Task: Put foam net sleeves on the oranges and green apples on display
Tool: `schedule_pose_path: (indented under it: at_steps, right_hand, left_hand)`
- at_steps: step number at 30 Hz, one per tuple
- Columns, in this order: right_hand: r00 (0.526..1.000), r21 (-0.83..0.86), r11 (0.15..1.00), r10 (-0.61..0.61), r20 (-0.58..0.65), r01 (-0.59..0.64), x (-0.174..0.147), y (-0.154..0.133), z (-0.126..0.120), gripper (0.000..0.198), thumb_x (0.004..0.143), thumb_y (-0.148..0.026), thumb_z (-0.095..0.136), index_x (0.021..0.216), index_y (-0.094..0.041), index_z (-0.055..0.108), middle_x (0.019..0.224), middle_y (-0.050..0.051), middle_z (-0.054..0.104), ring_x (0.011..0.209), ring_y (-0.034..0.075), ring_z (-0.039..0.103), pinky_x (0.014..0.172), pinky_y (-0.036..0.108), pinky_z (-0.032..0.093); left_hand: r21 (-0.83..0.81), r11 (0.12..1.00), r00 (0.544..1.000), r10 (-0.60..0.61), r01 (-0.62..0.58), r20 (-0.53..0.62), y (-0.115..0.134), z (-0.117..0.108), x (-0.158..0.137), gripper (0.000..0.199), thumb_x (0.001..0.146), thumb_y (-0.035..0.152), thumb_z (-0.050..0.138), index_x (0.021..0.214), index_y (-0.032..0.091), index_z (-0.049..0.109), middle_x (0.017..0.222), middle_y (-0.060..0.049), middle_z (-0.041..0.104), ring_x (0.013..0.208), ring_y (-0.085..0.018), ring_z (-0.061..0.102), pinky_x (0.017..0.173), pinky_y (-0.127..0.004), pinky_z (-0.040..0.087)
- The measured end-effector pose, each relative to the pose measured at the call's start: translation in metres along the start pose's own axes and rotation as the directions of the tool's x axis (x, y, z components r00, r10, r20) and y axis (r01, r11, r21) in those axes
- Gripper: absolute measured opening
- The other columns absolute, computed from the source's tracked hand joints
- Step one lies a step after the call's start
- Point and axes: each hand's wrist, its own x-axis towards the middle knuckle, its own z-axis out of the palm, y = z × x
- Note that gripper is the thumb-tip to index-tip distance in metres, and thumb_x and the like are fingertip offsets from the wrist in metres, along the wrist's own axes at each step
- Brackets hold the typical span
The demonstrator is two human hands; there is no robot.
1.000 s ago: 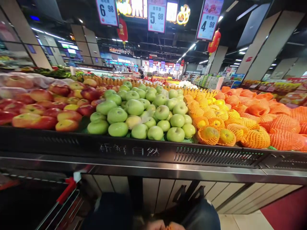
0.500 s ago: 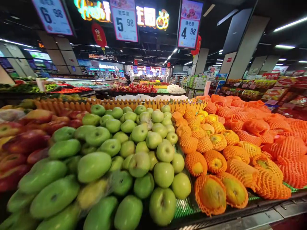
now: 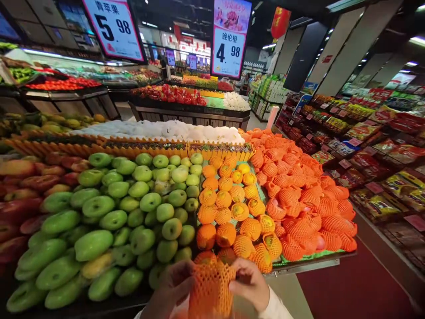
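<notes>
At the bottom centre, an orange foam net sleeve (image 3: pixel 210 290) is stretched between my two hands. My left hand (image 3: pixel 175 283) pinches the left side of its upper rim, and my right hand (image 3: pixel 250 283) pinches the right side with thumb and fingers. Motion blurs the lower part of the sleeve, so I cannot tell whether a fruit is inside. Just beyond the hands lie oranges (image 3: pixel 226 235) in similar nets, in rows on the display. Green apples (image 3: pixel 172 228) are heaped to the left of them.
Fruits in red-orange nets (image 3: pixel 302 199) fill the display's right side; reddish apples (image 3: pixel 23 208) lie far left. A low yellow picket fence (image 3: pixel 219 155) runs behind, with white-wrapped fruit (image 3: pixel 172 130) beyond. Price screens (image 3: pixel 230 40) hang overhead. Packaged-goods shelves (image 3: pixel 375 133) flank the right aisle.
Both hands and the net sleeve have come into view at the bottom. My view has turned right and tilted down, so the netted oranges now sit near the middle.
</notes>
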Motion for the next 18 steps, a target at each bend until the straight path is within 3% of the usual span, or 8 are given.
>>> schedule_pose_path:
  at_steps: [4, 6, 9, 11, 12, 16, 18]
  right_hand:
    - [0.988, -0.188, 0.982, 0.061, 0.142, -0.034, 0.031, -0.026, -0.057, 0.031, 0.079, -0.046, 0.082, 0.092, -0.020, 0.071, 0.082, 0.002, 0.070, 0.074, 0.014, 0.062, 0.074, 0.029, 0.050]
    - [0.991, -0.289, 0.957, 0.055, 0.125, -0.017, 0.063, -0.035, -0.081, 0.031, 0.082, -0.047, 0.079, 0.096, -0.020, 0.073, 0.091, 0.005, 0.073, 0.084, 0.017, 0.067, 0.083, 0.032, 0.053]
    - [0.992, -0.525, 0.850, -0.090, -0.084, 0.033, 0.134, -0.059, -0.110, 0.027, 0.077, -0.043, 0.081, 0.087, -0.020, 0.070, 0.096, 0.005, 0.073, 0.091, 0.019, 0.068, 0.093, 0.034, 0.052]
    - [0.929, -0.708, 0.685, -0.128, -0.348, -0.171, 0.193, -0.080, -0.127, 0.017, 0.083, -0.033, 0.075, 0.086, -0.018, 0.067, 0.100, 0.006, 0.074, 0.095, 0.018, 0.069, 0.096, 0.030, 0.051]
    - [0.892, -0.726, 0.645, -0.151, -0.425, -0.237, 0.222, -0.091, -0.136, 0.016, 0.087, -0.030, 0.070, 0.094, -0.016, 0.067, 0.109, 0.009, 0.074, 0.102, 0.019, 0.068, 0.099, 0.030, 0.050]
    - [0.787, -0.746, 0.522, -0.208, -0.581, -0.413, 0.323, -0.121, -0.171, 0.043, 0.095, -0.029, 0.062, 0.128, -0.002, 0.058, 0.146, 0.027, 0.051, 0.137, 0.029, 0.049, 0.117, 0.040, 0.033]
    - [0.759, -0.736, 0.470, -0.188, -0.624, -0.488, 0.357, -0.125, -0.185, 0.049, 0.097, -0.029, 0.062, 0.135, 0.000, 0.053, 0.149, 0.027, 0.046, 0.141, 0.029, 0.045, 0.119, 0.048, 0.030]
  left_hand:
    - [0.025, 0.997, 0.991, 0.074, -0.071, -0.113, 0.014, 0.031, 0.012, 0.059, 0.048, 0.067, 0.091, 0.067, 0.018, 0.065, 0.065, -0.001, 0.055, 0.062, -0.013, 0.050, 0.060, -0.027, 0.041]
    - [0.040, 0.994, 0.977, 0.104, -0.098, -0.184, 0.021, 0.034, 0.016, 0.060, 0.048, 0.070, 0.088, 0.070, 0.019, 0.066, 0.069, -0.003, 0.059, 0.066, -0.016, 0.055, 0.063, -0.029, 0.046]
    - [0.045, 0.990, 0.919, 0.140, -0.133, -0.367, 0.027, 0.024, 0.016, 0.061, 0.047, 0.071, 0.085, 0.076, 0.021, 0.066, 0.075, -0.004, 0.065, 0.077, -0.022, 0.063, 0.071, -0.035, 0.054]
    - [0.076, 0.988, 0.849, 0.151, -0.131, -0.506, 0.029, 0.011, 0.014, 0.063, 0.045, 0.071, 0.084, 0.080, 0.022, 0.064, 0.072, -0.003, 0.064, 0.077, -0.025, 0.064, 0.068, -0.036, 0.054]
    - [0.100, 0.986, 0.811, 0.165, -0.131, -0.561, 0.029, 0.004, 0.012, 0.063, 0.046, 0.071, 0.083, 0.082, 0.023, 0.064, 0.071, -0.002, 0.063, 0.076, -0.025, 0.064, 0.066, -0.035, 0.054]
    - [0.173, 0.970, 0.692, 0.241, -0.168, -0.680, 0.024, -0.022, 0.006, 0.060, 0.052, 0.073, 0.081, 0.081, 0.022, 0.066, 0.068, -0.001, 0.062, 0.069, -0.023, 0.059, 0.059, -0.033, 0.050]
    - [0.162, 0.970, 0.637, 0.243, -0.184, -0.732, 0.019, -0.032, 0.004, 0.062, 0.050, 0.074, 0.082, 0.082, 0.022, 0.066, 0.064, 0.000, 0.060, 0.059, -0.019, 0.053, 0.051, -0.031, 0.045]
